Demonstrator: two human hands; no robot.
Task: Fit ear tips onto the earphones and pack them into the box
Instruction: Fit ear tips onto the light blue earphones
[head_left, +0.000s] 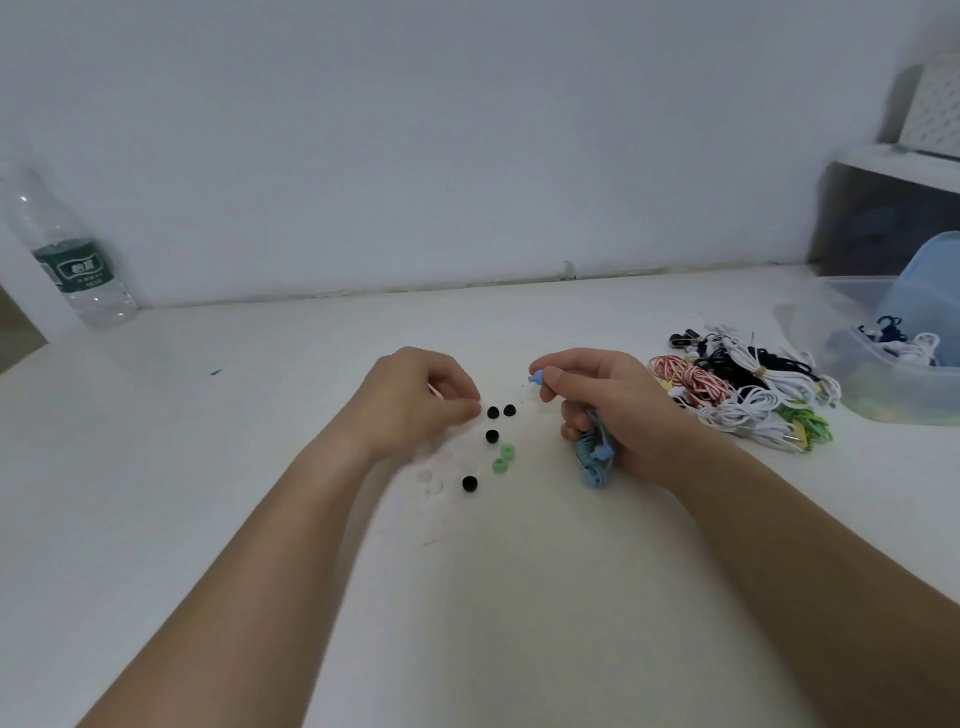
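A right hand (613, 400) grips a coiled blue earphone (592, 460), pinching one bud (536, 376) between thumb and finger so it sticks out leftward, toward the left hand (415, 400). That hand, the nearer one, has curled fingers just beside a black ear tip (492, 413) on the table (260, 467). Whether it pinches anything is unclear. The box (883, 400) sits far right.
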